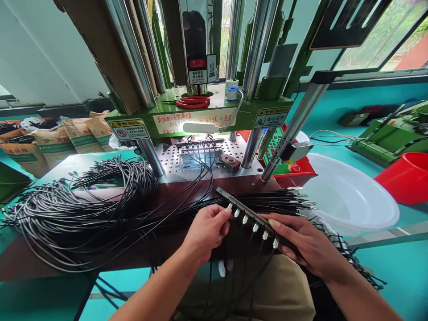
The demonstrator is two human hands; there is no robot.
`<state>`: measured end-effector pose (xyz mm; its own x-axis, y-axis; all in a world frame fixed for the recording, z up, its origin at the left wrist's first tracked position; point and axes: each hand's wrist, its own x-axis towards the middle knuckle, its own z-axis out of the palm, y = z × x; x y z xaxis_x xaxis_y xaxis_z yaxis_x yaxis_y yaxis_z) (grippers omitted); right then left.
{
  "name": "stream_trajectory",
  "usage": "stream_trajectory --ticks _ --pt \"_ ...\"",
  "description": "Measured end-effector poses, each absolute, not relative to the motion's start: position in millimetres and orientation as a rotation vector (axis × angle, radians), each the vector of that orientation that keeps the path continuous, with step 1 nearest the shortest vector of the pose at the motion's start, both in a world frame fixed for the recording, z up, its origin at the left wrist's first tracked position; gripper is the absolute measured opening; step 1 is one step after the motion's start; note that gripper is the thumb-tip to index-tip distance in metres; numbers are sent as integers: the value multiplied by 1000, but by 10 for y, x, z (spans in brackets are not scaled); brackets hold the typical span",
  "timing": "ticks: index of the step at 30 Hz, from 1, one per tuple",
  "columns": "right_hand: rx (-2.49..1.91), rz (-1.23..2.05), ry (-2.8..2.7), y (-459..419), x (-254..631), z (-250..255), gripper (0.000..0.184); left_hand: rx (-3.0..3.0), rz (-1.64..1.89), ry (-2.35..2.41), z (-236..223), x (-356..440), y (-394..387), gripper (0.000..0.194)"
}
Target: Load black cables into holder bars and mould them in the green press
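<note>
A dark bar marked "A" [247, 208] slants across the front of the bench, with several silver cable connectors [255, 228] set along its lower edge. My right hand [302, 240] grips the bar near its right end, thumb on top. At the other end, my left hand [210, 229] pinches a silver connector [230, 207] against the bar's edge. Thin black cables run down from the connectors toward my lap. Just behind the bar lies a bundle of black cables [267, 200] with silver tips pointing right.
A green press [200, 113] with steel columns stands ahead; cables lead into a metal mold [200, 154] on its perforated plate. Coiled black cables [83, 214] cover the bench's left. At right are a white tub [354, 187], a red bucket [408, 178] and a control box with a red button [294, 168].
</note>
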<state>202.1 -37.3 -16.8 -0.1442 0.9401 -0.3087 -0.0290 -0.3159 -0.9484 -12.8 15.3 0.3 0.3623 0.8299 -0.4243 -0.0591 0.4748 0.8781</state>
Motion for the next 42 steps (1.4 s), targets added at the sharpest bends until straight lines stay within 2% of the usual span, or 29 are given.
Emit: stream_trajectory --ticks 17,35,39,42 --pt "-1303 1589 -1107 -376 2010 -149 46 897 675 1019 -1 -156 170 31" --pt "-1310 1565 -1288 -351 2011 -131 42 907 689 1045 -36 -102 192 22" --pt "-1339 1619 -1236 -337 1991 -99 49 959 666 1066 -56 -99 177 22" --pt "-1369 1649 -1188 -293 2019 -77 58 1303 685 1214 108 -167 111 28"
